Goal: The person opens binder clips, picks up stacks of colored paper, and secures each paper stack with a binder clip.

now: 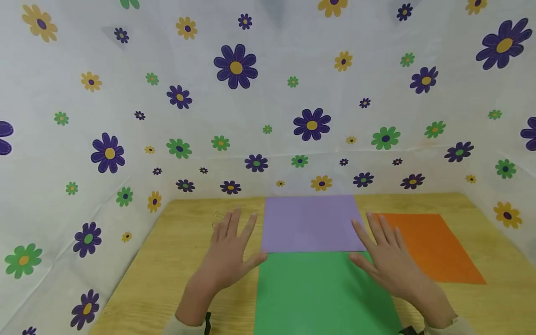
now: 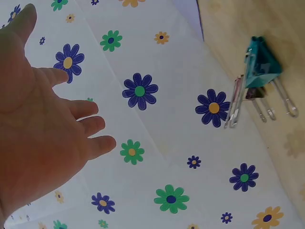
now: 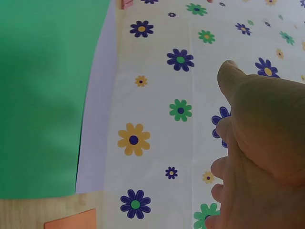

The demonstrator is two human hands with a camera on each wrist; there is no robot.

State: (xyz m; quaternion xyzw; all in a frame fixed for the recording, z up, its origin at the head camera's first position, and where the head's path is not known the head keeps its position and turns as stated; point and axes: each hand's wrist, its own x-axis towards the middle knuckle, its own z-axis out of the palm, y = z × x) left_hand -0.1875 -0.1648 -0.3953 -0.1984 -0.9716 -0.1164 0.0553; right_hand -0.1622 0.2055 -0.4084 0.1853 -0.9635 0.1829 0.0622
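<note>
Pale sleeves at btm of head view, blk strap by L wrist. Green sheet flat on wood-look tabletop, nearest of the 3 sheets, btwn the hands. L hand back-up, fingers spread wide, thumb tip at green's far-L corner in head view. R hand same pose, fingers wide, partly covers green's R edge; shadow on green. Contact w/ tabletop: can't tell. Orange sheet flat, R side, just past R hand. Teal binder clip + darker clip on L side, just past L fingertips, mostly hidden in head view. Purple sheet flat, far edge ctr, right behind green. White flower-print sheeting behind + both sides.
</note>
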